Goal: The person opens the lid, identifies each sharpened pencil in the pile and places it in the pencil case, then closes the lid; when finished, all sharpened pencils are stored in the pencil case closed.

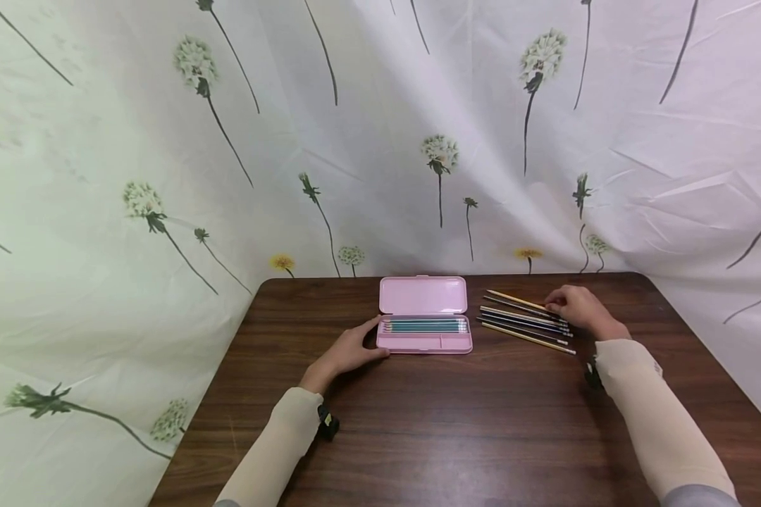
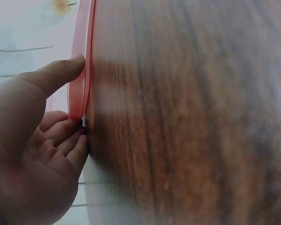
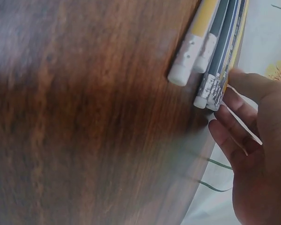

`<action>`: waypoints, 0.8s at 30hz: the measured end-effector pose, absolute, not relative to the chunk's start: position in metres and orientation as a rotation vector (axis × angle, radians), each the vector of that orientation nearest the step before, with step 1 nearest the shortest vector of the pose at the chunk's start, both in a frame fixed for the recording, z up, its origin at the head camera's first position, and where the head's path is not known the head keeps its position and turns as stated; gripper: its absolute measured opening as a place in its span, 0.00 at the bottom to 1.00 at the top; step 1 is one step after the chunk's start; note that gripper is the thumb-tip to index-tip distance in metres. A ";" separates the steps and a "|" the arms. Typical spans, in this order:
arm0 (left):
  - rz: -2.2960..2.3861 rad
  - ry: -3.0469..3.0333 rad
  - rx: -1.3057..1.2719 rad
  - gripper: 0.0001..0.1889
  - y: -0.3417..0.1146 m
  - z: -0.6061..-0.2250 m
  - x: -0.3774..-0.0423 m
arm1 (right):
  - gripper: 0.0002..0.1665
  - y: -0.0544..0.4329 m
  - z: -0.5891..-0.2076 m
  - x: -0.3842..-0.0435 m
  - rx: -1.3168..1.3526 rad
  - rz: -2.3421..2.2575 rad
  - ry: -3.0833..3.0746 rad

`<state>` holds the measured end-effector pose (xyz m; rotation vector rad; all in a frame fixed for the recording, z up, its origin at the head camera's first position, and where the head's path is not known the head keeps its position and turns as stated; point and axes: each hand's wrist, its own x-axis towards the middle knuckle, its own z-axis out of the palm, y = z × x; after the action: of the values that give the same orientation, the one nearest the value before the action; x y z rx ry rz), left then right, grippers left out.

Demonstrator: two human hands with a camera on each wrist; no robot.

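A pink pencil case (image 1: 423, 296) stands with its lid raised at the table's far edge. Several teal pencils (image 1: 425, 326) lie side by side in its rear compartment; the front compartments hold nothing visible. My left hand (image 1: 354, 348) grips the case's left end, thumb at the front edge and fingers round the far corner. In the left wrist view the thumb presses the case's pink side (image 2: 77, 89). To the right of the case, several loose pencils (image 1: 525, 320), dark and yellow, lie roughly parallel. My right hand (image 1: 580, 308) pinches the farthest yellow pencil (image 1: 510, 298) near its eraser end; the fingertips are partly hidden.
The dark wood-grain table (image 1: 418, 422) has rounded far corners. A white cloth (image 1: 380, 141) printed with dandelions hangs directly behind it and along its sides. The nearest yellow pencil (image 1: 529, 339) points its white eraser end toward the right.
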<state>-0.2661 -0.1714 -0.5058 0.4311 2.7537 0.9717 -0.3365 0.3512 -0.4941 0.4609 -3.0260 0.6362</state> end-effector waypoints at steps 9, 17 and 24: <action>0.970 2.744 0.450 0.45 -0.172 -0.509 -0.266 | 0.07 0.350 -0.500 -0.335 0.531 0.637 -2.995; 1.004 2.735 0.446 0.45 -0.171 -0.507 -0.264 | 0.07 0.347 -0.500 -0.336 0.513 0.604 -3.000; 1.015 2.740 0.438 0.45 -0.170 -0.504 -0.265 | 0.08 0.347 -0.495 -0.335 0.465 0.604 -2.990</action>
<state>-0.2646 -0.1701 -0.5039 0.4383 2.7400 1.0146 -0.3349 0.3470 -0.4954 0.4647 -2.9899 0.6044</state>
